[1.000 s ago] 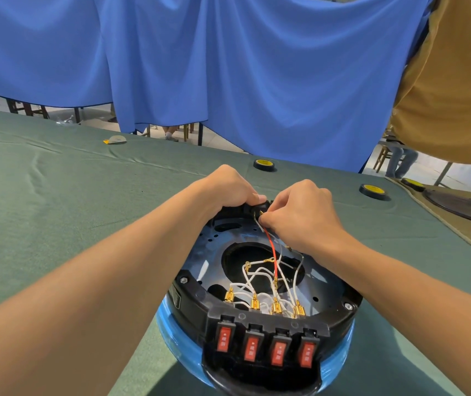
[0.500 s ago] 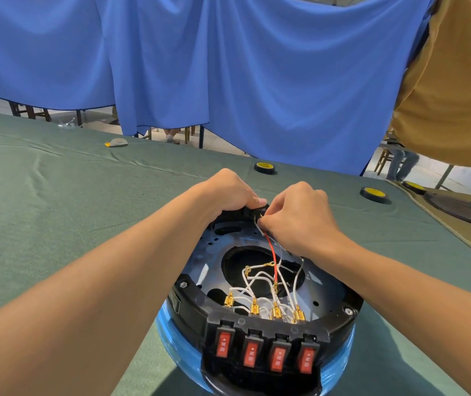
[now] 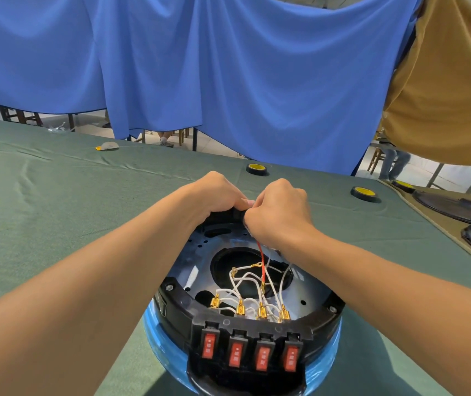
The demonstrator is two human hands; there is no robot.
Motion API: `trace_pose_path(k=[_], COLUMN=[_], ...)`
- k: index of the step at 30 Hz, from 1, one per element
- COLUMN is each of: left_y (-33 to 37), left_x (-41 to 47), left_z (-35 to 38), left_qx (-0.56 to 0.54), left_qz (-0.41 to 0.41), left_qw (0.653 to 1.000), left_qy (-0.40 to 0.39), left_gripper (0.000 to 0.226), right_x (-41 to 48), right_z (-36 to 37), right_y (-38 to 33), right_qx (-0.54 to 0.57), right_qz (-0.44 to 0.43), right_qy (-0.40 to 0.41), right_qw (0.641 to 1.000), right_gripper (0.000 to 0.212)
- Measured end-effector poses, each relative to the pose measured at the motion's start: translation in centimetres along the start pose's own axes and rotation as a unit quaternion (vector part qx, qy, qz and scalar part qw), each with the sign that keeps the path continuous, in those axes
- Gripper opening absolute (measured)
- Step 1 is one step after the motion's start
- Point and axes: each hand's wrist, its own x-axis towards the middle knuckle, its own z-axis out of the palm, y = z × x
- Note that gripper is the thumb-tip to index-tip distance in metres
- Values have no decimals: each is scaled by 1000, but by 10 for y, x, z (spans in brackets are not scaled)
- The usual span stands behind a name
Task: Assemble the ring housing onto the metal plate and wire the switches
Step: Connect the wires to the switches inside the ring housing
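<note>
Grip: left hand (image 3: 217, 195) curled over far rim of ring housing (image 3: 177, 307); right hand (image 3: 280, 210) pinches red wire (image 3: 261, 258) beside it.
Place: housing sits on metal plate (image 3: 200, 270), on table (image 3: 57, 195), switches (image 3: 235, 354) nearest.
Advice: brace rim, seat wire end without tugging.

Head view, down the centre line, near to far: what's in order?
red rocker switches → gold terminals → centre hole of the metal plate → left hand gripping the ring housing at its far rim, right hand beside it holding the red wire → yellow-cored tape roll → blue curtain
</note>
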Motion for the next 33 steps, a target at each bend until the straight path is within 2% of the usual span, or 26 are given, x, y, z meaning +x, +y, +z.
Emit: trace_pose_path(k=[6, 11, 14, 17, 25, 33], left_y=[-3, -4, -5, -6, -7, -4], left_x=[2, 3, 3, 3, 3, 1], left_z=[1, 1, 2, 2, 1, 1], left_qx=[-18, -25, -40, -44, -39, -15], left_qz=[4, 13, 17, 16, 21, 22], left_qw=[1000, 1000, 999, 999, 999, 1000], left_qy=[1, 5, 6, 8, 6, -1], left_gripper=[41, 37, 34, 36, 35, 33], right_x=[-1, -4, -6, -6, -11, -10], right_z=[2, 0, -3, -6, -4, 0], right_y=[7, 9, 10, 11, 13, 11], right_qx=[12, 42, 33, 21, -88, -78], right_qz=[6, 3, -8, -18, -105, -145], right_qy=[-2, -12, -32, -43, 9, 18], right_qw=[1000, 999, 999, 999, 990, 986], right_gripper=[8, 13, 5, 14, 14, 16])
